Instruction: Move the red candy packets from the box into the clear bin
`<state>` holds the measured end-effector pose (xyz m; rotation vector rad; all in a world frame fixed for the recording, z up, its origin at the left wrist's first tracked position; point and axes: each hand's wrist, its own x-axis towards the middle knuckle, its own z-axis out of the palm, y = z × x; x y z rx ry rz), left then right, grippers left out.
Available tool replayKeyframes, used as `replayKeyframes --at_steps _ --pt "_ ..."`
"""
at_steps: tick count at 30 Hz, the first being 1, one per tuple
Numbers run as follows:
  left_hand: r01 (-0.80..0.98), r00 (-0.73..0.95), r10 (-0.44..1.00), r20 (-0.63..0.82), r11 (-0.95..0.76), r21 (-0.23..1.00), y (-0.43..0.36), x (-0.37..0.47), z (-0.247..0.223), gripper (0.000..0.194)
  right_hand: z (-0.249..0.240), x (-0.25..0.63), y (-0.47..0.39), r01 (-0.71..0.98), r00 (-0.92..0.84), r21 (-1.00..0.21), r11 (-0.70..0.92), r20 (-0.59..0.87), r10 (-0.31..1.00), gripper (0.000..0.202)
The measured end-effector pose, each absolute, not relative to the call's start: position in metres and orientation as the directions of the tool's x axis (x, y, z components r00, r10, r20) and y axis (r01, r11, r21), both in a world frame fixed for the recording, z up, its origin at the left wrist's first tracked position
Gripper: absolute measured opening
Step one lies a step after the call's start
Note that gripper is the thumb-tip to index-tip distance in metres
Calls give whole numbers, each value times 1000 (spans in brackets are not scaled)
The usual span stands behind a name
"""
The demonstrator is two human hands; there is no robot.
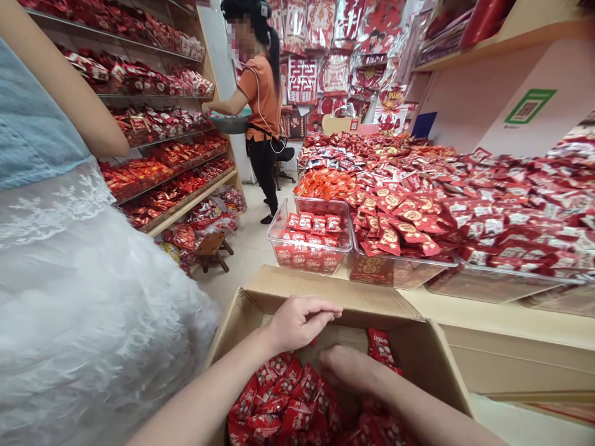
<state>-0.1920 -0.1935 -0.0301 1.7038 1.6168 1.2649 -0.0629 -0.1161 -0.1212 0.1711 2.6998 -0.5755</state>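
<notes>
An open cardboard box (439, 365) stands right in front of me, with many small red printed candy packets (279, 396) heaped inside. My left hand (300, 319) is over the box near its far wall, fingers pressed together and pointing right. A bit of red shows just under it; whether the hand holds it is unclear. Lower down, inside the box, my right hand (346, 367) is curled closed and slightly blurred. What it grips, if anything, is hidden. One red packet (381, 347) leans at the box's right side, beyond the right hand.
Just past the box, a clear plastic bin (349, 248) contains neatly stacked red packets. More bins heaped with red packets (400, 223) run right along the counter. Someone in a white skirt (106, 310) stands close at left; a person in orange (264, 93) is near the shelves (218, 155). A wooden stool (211, 248) is on the floor.
</notes>
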Motion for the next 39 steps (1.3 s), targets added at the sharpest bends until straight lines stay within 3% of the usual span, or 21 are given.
replayKeyframes --at_steps 3,6,8,11,14,18,21,28,35,39 --pt "457 -194 958 211 -102 884 -196 -196 -19 25 -69 -63 -102 191 -981 -588 786 -144 130 9" --pt "207 -162 987 -8 42 977 -195 -197 -11 47 -29 -60 -88 192 -926 -778 597 57 373 18" --pt "28 -87 992 -93 96 995 -192 -195 -9 51 -16 -62 -81 189 -863 -822 536 121 491 19" --pt "-75 -108 987 -119 111 991 -186 -190 -11 37 -13 -69 -78 187 -812 -823 537 178 556 14" --pt "-194 -224 961 -162 119 974 -182 -186 -13 30 -18 -74 -80 161 -775 -861 483 192 602 19" --pt "-268 -374 908 -190 91 959 -180 -185 -15 27 -22 -68 -79 46 -819 -982 184 69 570 33" --pt "-287 -429 886 -174 49 957 -179 -186 -16 27 -22 -62 -77 71 -845 -997 42 -37 533 33" --pt "-293 -490 858 -154 4 956 -178 -183 -20 23 -28 -61 -75 9 -791 -999 39 17 611 22" --pt "-516 -478 863 -162 -126 847 -176 -174 -18 13 -27 -61 -76 -32 -738 -995 95 87 669 19" --pt "-426 -436 893 -107 -100 899 -178 -177 -20 20 -29 -59 -77 33 -747 -986 164 85 660 21"
